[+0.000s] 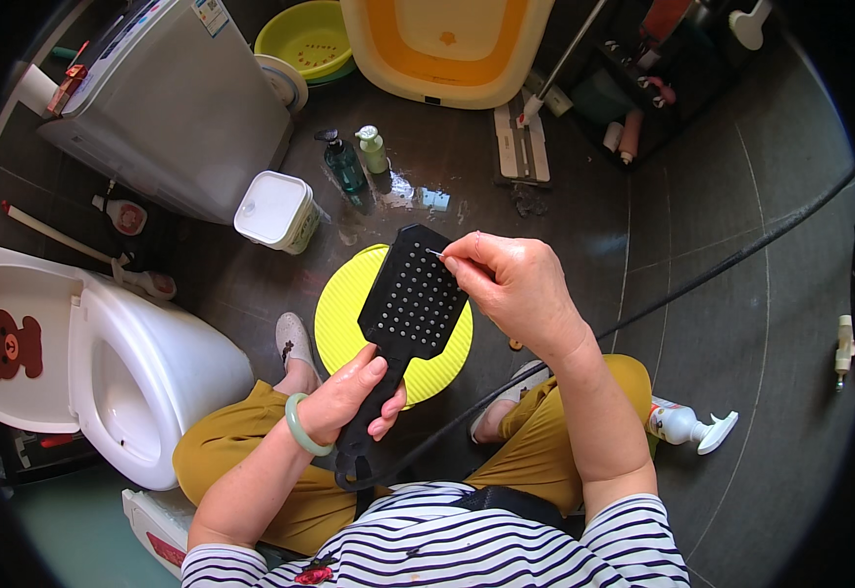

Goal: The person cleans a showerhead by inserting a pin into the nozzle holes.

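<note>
Over yellow disc [337, 312], left grip [344, 394] wraps brush handle [388, 380]; right grip [518, 282] pinches thin, indistinct item [435, 253].

A head-worn fisheye looks down and forward, the black paddle brush [413, 294] close below, the tub [447, 71] farther off.

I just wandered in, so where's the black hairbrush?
The hairbrush is near the centre of the head view, held in the left hand above the round yellow disc.
</note>
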Demonstrator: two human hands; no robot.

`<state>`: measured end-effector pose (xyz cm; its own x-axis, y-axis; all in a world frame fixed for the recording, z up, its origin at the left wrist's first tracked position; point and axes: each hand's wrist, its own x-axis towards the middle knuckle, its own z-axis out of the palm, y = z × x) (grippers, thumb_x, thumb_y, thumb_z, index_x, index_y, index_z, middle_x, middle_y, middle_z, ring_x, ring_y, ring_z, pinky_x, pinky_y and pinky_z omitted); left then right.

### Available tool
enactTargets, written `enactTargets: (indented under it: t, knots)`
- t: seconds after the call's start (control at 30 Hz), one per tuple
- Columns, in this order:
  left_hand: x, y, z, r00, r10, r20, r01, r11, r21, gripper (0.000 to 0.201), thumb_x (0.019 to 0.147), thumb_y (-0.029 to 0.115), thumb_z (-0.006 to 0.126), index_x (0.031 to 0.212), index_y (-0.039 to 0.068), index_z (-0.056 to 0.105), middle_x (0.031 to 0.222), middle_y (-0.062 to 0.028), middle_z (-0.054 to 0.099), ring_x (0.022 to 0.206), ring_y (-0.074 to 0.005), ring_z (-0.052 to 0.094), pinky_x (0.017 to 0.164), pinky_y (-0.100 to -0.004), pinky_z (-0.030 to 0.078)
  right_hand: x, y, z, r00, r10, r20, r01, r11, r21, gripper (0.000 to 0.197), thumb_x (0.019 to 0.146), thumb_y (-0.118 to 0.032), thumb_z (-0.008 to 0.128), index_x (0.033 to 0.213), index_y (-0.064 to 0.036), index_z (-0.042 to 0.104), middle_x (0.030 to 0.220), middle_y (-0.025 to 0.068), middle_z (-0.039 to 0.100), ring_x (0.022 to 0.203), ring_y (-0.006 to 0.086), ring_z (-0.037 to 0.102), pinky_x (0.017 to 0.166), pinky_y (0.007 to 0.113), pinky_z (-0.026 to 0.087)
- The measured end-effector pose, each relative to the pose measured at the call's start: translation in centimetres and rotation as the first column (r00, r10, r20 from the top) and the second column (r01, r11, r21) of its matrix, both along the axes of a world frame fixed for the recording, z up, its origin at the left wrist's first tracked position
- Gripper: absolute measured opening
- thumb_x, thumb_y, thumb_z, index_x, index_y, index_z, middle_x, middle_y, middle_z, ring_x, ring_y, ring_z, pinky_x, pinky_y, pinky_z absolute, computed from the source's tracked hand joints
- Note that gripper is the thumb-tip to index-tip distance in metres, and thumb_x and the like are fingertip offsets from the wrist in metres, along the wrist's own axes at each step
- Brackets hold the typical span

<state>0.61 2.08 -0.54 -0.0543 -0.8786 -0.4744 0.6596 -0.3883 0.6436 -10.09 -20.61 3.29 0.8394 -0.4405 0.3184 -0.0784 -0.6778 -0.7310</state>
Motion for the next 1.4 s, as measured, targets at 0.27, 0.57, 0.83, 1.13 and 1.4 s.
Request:
enactTargets:
  t: [0.27,0.57,0.83,1.13,1.4]
  knots:
    - [0.08,-0.16,0.48,1.0,0.004,-0.025,-0.004,1.0,-0.021,0.048,0.099,0.055,0.045,0.119,0.012,0.045,0.071,-0.0048,0.051,0.052,-0.0125,0.049,0.052,-0.0272,0.045,-0.03,-0.06,0.02,1.0,0.004,0.012,-0.004,0.999,0.036,0.01,0.088,-0.009,0.067,0.093,-0.0019,0.071,0.066,0.0091,0.065,0.052,0.0118,0.058,0.052,0.025,0.046]
    - [0.15,-0.12,0.47,1.0,-0.009,-0.015,0.009,1.0,-0.018,0.048,0.098,0.056,0.045,0.108,0.009,0.049,0.071,-0.0044,0.051,0.052,-0.0126,0.049,0.052,-0.0271,0.045,-0.04,-0.06,0.17,1.0,0.017,0.013,-0.018,0.998,0.058,0.01,0.088,-0.009,0.067,0.094,-0.002,0.071,0.064,0.0076,0.063,0.05,0.0099,0.056,0.05,0.024,0.044]
    - [0.01,-0.07,0.61,1.0,0.006,-0.017,-0.006,1.0,0.005,0.047,0.099,0.055,0.044,0.106,0.01,0.048,0.071,-0.0048,0.051,0.052,-0.0128,0.049,0.052,-0.0271,0.045,-0.14,-0.03,0.67,0.996,-0.009,-0.086,0.011,1.0,0.023,0.01,0.087,-0.016,0.066,0.09,-0.0069,0.07,0.079,0.0124,0.07,0.073,0.0293,0.069,0.066,0.035,0.054]
    - [-0.01,-0.08,0.54,1.0,-0.005,0.021,0.005,1.0,-0.003,0.045,0.1,0.054,0.043,0.108,0.01,0.047,0.071,-0.005,0.051,0.052,-0.0129,0.049,0.052,-0.0271,0.045,-0.13,-0.08,0.43,0.998,-0.013,-0.061,0.014,1.0,0.018,0.01,0.087,-0.016,0.066,0.088,-0.0069,0.07,0.078,0.0123,0.069,0.072,0.0298,0.068,0.065,0.036,0.054]
    - [0.04,-0.16,0.64,1.0,0.0,-0.002,0.0,1.0,0.005,0.047,0.099,0.056,0.044,0.107,0.009,0.047,0.071,-0.0047,0.051,0.052,-0.0124,0.049,0.051,-0.027,0.045,-0.04,-0.03,0.51,0.997,-0.023,-0.078,0.026,0.999,0.039,0.01,0.088,-0.016,0.064,0.09,-0.0064,0.068,0.079,0.0128,0.069,0.073,0.0306,0.068,0.065,0.037,0.053]
